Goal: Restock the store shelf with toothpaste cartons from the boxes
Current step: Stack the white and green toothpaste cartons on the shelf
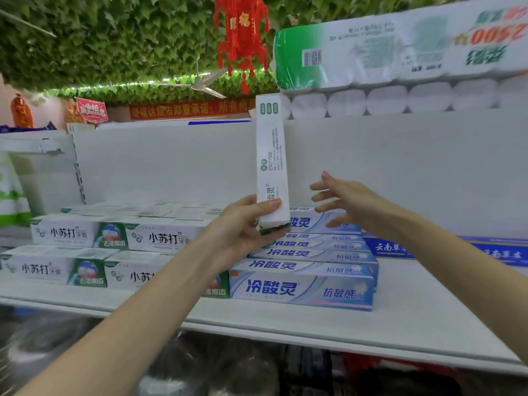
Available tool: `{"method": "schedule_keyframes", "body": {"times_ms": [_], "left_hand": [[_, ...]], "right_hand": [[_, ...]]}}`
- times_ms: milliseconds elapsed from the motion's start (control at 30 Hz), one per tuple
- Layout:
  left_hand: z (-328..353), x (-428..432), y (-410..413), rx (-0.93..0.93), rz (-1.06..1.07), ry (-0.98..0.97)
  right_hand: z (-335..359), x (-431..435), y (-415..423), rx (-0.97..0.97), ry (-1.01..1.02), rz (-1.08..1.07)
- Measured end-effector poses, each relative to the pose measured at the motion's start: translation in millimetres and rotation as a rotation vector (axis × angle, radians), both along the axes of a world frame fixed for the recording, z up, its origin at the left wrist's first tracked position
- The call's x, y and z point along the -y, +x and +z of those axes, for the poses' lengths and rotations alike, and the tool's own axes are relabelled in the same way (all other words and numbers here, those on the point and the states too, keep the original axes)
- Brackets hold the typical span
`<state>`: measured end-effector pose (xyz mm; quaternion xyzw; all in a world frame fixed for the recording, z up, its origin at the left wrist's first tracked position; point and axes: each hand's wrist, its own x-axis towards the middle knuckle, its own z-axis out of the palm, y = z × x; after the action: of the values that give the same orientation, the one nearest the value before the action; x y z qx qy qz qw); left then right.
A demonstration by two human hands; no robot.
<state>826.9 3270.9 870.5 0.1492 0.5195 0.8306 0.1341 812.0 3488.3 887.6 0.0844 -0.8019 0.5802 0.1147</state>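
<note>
Above the white metal store shelf [400, 307], near the middle of the view, the left hand [243, 227] grips the lower end of a slim white cardboard toothpaste carton [271, 155] with grey print. The thumb lies across its front face and the fingers curl behind it. The carton stands almost upright, its far end toward twelve o'clock, and touches nothing but that hand.

At three o'clock of the carton, and apart from it, the right hand [345, 201] is spread with straight fingers pointing toward nine o'clock and holds nothing. It hovers over a stepped stack of pale blue toothpaste cartons with dark blue lettering [303, 287]. Whether its fingertips touch the topmost carton I cannot tell.

That stack lies on the shelf at about five o'clock of the held carton and runs back toward the white back panel [400, 167]. Just beside it at nine o'clock are two tiers of white-and-green toothpaste cartons [85, 232]. At three o'clock of the stack, flat dark blue cartons with white script [400, 247] lie near the back panel.

On top of the shelving at one o'clock rests a clear-wrapped pack of white toilet rolls [400, 47]. A red paper lantern [243, 32] hangs at twelve o'clock under a ceiling of green artificial leaves [100, 38]
</note>
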Motion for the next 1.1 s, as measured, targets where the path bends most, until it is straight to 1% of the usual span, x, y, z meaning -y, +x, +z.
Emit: {"method": "schedule_keyframes", "body": {"times_ms": [167,267,433,567,700,800,1000,1100], "left_hand": [[-3,-12,5,-0.075,-0.070,-0.058],[-4,-12,13,-0.074,-0.089,-0.021],[-6,-1,23,-0.030,-0.044,0.063],[-11,17,34,-0.048,-0.022,0.051],[-12,43,48,-0.047,-0.069,0.093],[-15,64,58,-0.046,-0.048,0.089],[-27,94,78,-0.020,0.009,0.137],[-32,107,86,-0.012,-0.014,0.172]], "right_hand": [[5,36,28,0.050,-0.058,0.151],[-2,47,40,-0.011,-0.049,0.139],[-21,69,52,-0.066,-0.149,0.125],[-31,95,61,-0.114,-0.317,0.171],[-39,121,74,-0.084,-0.458,0.234],[-43,139,85,-0.070,-0.549,0.265],[-53,179,108,-0.098,-0.501,0.216],[-58,199,118,-0.119,-0.486,0.186]]}}
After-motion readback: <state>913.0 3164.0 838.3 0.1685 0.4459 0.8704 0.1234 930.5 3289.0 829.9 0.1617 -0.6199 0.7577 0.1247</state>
